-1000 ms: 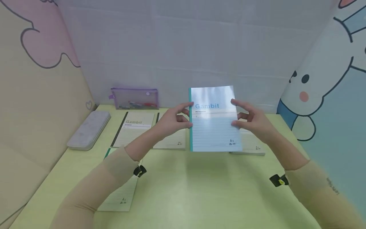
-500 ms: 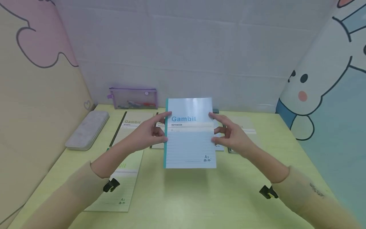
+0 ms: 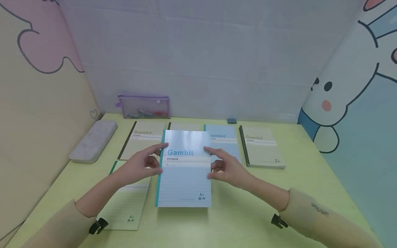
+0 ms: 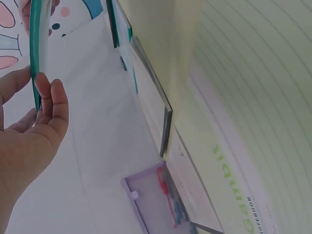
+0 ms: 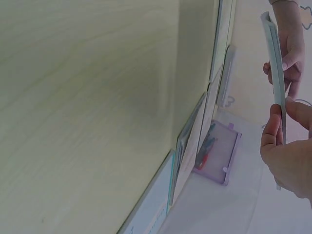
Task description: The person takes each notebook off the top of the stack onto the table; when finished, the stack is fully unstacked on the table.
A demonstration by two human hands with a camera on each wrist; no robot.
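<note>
A light blue notebook with a teal spine is held up above the table, its cover facing me. My left hand pinches the spine edge between thumb and fingers. On the opposite edge, my right hand grips it the same way. Both wrist views show the notebook edge-on, well off the table. Behind it, another blue notebook lies flat, partly covered by my right hand. Under my left forearm rests a green-spined notebook, partly hidden.
Dark-spined cream notebooks lie along the back: one at left, one mostly hidden in the middle, and a thicker stack at right. A grey case, a purple mesh pouch and a small dark block stand near the walls.
Both hands have brought the blue notebook left, down and closer to me. The flat blue notebook and the right-hand cream stack have come into fuller view.
</note>
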